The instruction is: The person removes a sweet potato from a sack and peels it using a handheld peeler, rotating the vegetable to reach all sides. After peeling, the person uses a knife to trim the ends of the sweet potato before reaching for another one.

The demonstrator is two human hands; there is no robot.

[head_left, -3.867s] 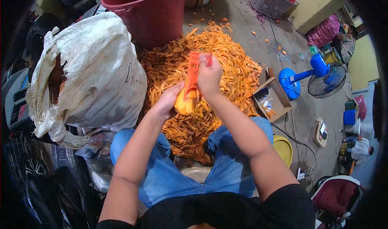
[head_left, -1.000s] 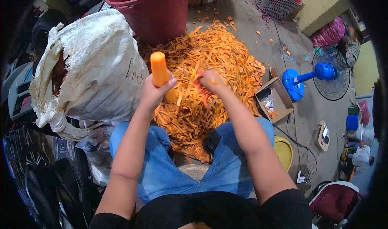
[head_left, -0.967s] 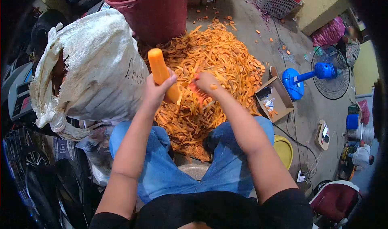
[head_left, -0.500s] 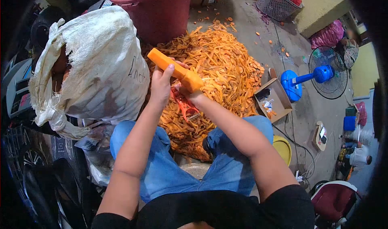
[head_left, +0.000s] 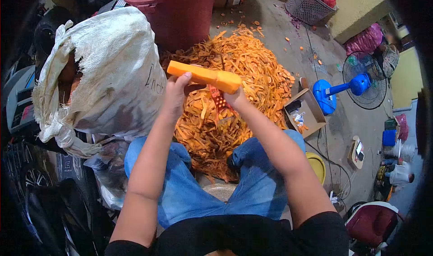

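A peeled orange butternut squash (head_left: 205, 76) lies across both hands above the peelings, its bulb end to the right. My left hand (head_left: 177, 91) is closed round its neck, thumb on top. Beneath the bulb end, my right hand (head_left: 235, 98) is closed on a red peeler (head_left: 219, 99), whose dotted part hangs below the squash. The fingers of my right hand are mostly hidden. A big heap of orange peelings (head_left: 252, 71) covers the floor in front of my knees.
To the left stands a white woven sack (head_left: 112, 66), torn open. Behind the heap is a large red tub (head_left: 180, 21). On the right are a cardboard box (head_left: 315, 109), a blue fan (head_left: 343, 88), a yellow-green bucket (head_left: 316, 165) and cables on the floor.
The squash has moved slightly right and turned to lie more level. My right hand has shifted right and up with the peeler, which now hangs differently under it.
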